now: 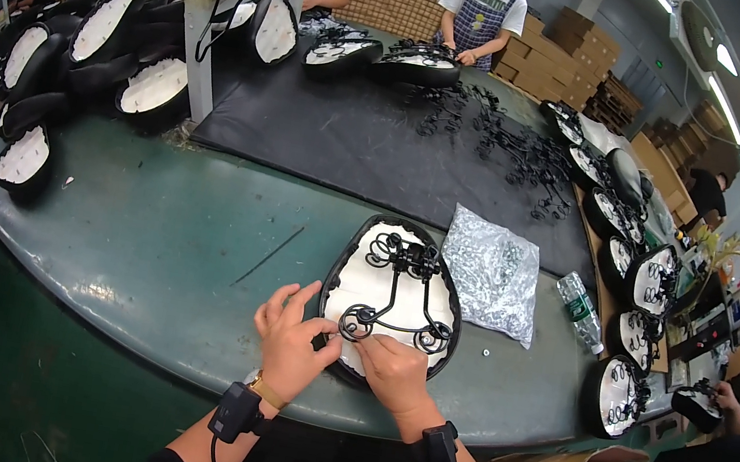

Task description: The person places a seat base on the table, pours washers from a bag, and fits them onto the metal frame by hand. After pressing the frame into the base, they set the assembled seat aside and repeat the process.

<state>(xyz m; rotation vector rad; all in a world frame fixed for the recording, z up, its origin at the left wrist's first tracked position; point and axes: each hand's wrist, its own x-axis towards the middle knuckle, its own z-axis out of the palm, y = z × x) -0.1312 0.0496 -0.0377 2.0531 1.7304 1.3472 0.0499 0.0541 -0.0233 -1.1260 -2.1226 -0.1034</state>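
Observation:
An upturned bicycle saddle [360,281] lies in front of me, its white underside up inside a black padded rim. On it rests a black wire spring frame [393,296], with coils at both ends and a clamp at the far end. My left hand [288,340] is at the saddle's near left rim, with several fingers spread and the thumb and forefinger apart beside the near left coil. My right hand [395,372] lies over the near edge, its fingers pinched together close to that same coil. Whatever the fingertips hold is hidden.
A clear bag of small metal parts [492,273] and a plastic bottle [580,311] lie to the right. Loose spring frames [502,145] cover part of a black mat. Saddles line the right edge and pile up at left [22,158]. A co-worker [484,15] handles a saddle opposite.

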